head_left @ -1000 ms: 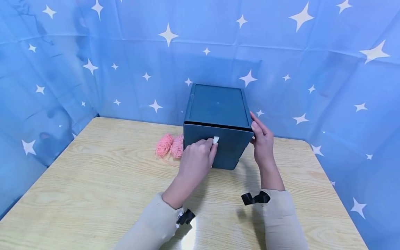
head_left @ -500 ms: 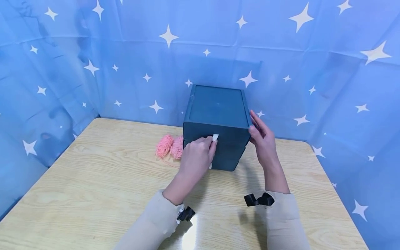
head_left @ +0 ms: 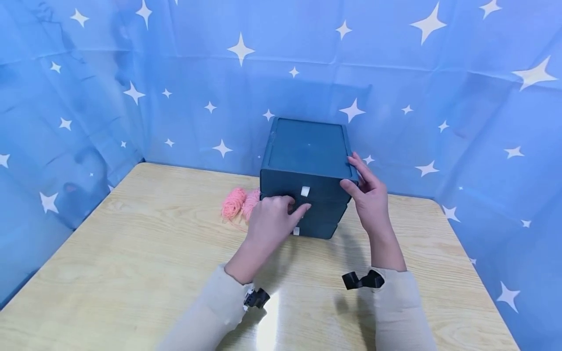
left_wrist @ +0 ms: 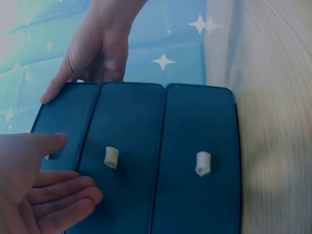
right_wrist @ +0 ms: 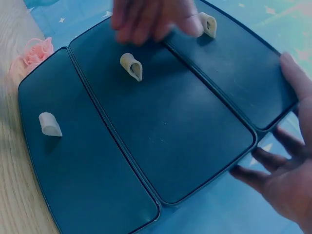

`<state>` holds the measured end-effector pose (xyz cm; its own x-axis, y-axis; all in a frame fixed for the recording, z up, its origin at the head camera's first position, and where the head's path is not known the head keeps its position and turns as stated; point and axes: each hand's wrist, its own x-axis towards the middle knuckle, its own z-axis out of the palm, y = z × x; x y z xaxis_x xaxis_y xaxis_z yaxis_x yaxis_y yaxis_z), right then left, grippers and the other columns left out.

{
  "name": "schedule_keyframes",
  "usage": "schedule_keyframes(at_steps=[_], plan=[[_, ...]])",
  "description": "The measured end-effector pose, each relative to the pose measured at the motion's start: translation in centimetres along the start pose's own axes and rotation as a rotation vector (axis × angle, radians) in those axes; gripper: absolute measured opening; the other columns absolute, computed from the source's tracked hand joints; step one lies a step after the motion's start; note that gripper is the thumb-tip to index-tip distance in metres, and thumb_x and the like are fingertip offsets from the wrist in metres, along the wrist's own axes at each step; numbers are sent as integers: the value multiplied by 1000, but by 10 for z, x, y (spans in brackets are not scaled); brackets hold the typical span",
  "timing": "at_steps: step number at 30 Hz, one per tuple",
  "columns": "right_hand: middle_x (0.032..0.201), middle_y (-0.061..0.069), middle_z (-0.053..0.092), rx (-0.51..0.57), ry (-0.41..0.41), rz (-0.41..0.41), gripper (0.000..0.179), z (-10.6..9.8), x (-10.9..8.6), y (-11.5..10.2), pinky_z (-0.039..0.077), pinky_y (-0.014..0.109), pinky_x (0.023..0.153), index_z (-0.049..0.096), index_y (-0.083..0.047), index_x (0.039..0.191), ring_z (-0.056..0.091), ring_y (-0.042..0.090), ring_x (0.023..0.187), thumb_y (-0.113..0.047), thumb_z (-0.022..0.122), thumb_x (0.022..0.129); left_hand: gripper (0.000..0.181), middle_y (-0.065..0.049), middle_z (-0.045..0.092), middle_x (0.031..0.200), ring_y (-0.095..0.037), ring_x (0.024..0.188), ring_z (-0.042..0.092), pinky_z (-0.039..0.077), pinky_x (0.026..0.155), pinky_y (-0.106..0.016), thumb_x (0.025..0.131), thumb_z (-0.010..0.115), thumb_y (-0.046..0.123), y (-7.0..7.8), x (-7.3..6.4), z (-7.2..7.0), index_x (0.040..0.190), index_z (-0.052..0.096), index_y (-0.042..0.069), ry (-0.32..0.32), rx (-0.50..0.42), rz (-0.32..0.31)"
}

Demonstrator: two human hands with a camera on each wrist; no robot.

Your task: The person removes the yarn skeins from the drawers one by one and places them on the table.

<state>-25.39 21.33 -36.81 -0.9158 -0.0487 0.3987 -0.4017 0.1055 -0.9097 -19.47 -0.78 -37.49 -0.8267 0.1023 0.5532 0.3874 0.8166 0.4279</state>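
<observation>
A dark teal cabinet (head_left: pixel 309 146) with three stacked drawers stands on the table, each drawer front bearing a pale loop tab. In the head view, my left hand (head_left: pixel 272 219) is in front of the drawers, just below the top tab (head_left: pixel 305 191). Its thumb and fingers are spread apart with nothing between them. The left wrist view shows the middle tab (left_wrist: pixel 111 157) and the bottom tab (left_wrist: pixel 203 164) untouched. My right hand (head_left: pixel 371 195) rests at the cabinet's upper right front corner, thumb on the front edge, fairly straight fingers along the side. All drawer fronts sit flush.
Two pink yarn bundles (head_left: pixel 233 202) lie left of the cabinet, one partly behind it. A wooden table (head_left: pixel 110 268) spreads beneath everything. Behind it hangs a blue curtain (head_left: pixel 184 97) with white stars.
The top drawer, slightly out a second ago with a dark gap above its front, has gone in flush. My left hand has let go of the top tab and moved slightly down.
</observation>
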Motion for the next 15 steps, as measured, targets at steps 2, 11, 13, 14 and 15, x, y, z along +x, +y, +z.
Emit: schedule_keyframes(at_steps=[2, 11, 13, 14, 15], plan=[[165, 1, 36, 35, 0, -2, 52, -1, 0, 2, 44, 12, 105, 53, -14, 148, 34, 28, 152, -10, 66, 98, 49, 6, 45, 49, -9, 43, 44, 28, 42, -21, 87, 77, 46, -2, -1, 3, 57, 59, 12, -72, -13, -40], [166, -4, 34, 37, -27, 14, 54, -3, 0, 2, 43, 14, 107, 51, -20, 150, 36, 25, 152, -15, 66, 98, 48, 8, 32, 50, -9, 45, 38, 22, 41, -21, 92, 74, 28, 0, -7, 19, 55, 45, 16, -138, 20, -62], [165, -5, 35, 43, -25, 10, 54, -4, 1, 2, 44, 14, 107, 51, -19, 150, 37, 25, 151, -15, 66, 98, 48, 8, 31, 51, -10, 45, 39, 23, 41, -21, 92, 72, 24, 2, -7, 20, 54, 43, 17, -131, 21, -79], [165, -4, 35, 50, -25, 8, 54, -3, 1, 2, 44, 14, 107, 51, -19, 150, 37, 25, 151, -14, 66, 98, 49, 8, 31, 51, -10, 45, 39, 23, 41, -21, 92, 72, 24, 2, -7, 21, 54, 42, 17, -137, 23, -90], [165, -4, 34, 57, -24, 6, 54, -3, 1, 3, 44, 13, 106, 51, -18, 150, 36, 25, 151, -14, 66, 98, 49, 9, 31, 51, -10, 46, 39, 23, 41, -21, 92, 72, 23, 2, -7, 22, 54, 41, 18, -145, 25, -100]])
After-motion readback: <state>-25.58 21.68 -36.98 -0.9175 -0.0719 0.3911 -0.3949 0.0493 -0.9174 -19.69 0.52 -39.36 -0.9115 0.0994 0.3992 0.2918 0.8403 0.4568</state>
